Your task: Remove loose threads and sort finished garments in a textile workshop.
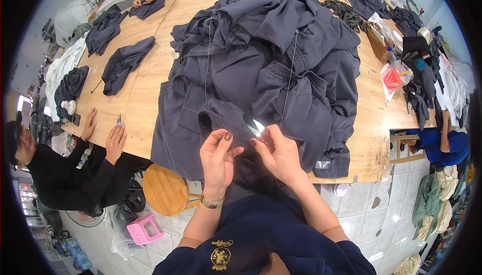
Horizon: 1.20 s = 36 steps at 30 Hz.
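Right grip [279, 153] pinches snips [257, 126], left grip's [217, 158] hold unclear, open tabletop [372, 142] edging the garment pile [233, 66].

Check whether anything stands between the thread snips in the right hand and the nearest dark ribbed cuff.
Nothing visible does. The thread snips in the right hand point up toward the ribbed cuff; the left hand is at the cuff's lower edge, left of the blades.

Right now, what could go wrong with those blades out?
The snips in the right hand stand open near the ribbed cuff: a slip might nick its fabric. The left hand is close to the blades too, so a finger could get cut.
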Each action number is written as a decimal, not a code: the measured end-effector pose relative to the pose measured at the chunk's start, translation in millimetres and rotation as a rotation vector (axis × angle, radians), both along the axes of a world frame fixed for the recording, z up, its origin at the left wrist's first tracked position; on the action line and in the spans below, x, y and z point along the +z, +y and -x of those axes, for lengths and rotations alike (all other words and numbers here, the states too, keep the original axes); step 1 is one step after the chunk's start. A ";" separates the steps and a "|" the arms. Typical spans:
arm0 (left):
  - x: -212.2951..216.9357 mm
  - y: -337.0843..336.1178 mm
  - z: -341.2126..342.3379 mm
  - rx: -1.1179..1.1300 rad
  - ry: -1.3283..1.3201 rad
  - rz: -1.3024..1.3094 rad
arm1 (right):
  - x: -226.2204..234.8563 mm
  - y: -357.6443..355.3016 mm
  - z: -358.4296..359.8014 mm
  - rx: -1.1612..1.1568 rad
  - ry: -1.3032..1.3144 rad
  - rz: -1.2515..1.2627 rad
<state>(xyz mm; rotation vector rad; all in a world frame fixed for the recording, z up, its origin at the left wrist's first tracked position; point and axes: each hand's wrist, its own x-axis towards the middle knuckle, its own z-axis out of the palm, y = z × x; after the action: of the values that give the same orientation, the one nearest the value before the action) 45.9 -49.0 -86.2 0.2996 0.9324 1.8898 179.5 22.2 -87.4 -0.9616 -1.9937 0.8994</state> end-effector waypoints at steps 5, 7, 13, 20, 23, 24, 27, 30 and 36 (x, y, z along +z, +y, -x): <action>1.3 -1.2 -3.7 -0.040 0.058 0.019 | 1.9 1.5 12.6 0.118 0.213 -0.012; 1.1 -2.0 -4.8 -0.058 0.068 0.022 | -2.4 6.4 19.2 0.187 0.228 -0.110; -1.0 1.5 -3.4 -0.007 0.096 0.002 | -11.5 1.3 12.7 0.115 0.259 0.241; -6.0 3.3 -9.7 0.006 0.167 -0.022 | -14.7 -1.6 13.5 0.033 0.338 0.207; -7.5 2.6 -10.4 -0.009 0.185 -0.043 | -12.7 0.4 16.0 0.022 0.263 0.109; -7.4 2.4 -10.8 -0.019 0.197 -0.062 | -16.5 0.7 16.6 0.014 0.306 0.069; -7.7 2.5 -13.3 0.006 0.175 -0.020 | -19.4 -3.2 16.1 -0.002 0.369 0.070; -13.6 5.6 -14.1 0.029 0.393 -0.013 | -13.8 -9.3 13.7 -0.012 0.384 0.105; -5.2 4.4 -18.0 0.049 0.745 -0.009 | 2.1 -15.0 8.8 0.073 0.324 -0.048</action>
<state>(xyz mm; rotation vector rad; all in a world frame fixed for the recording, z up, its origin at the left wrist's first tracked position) 63.9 -44.6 -91.4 1.0387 1.4195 1.8417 170.6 7.2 -85.3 -0.6709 -1.7735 0.9753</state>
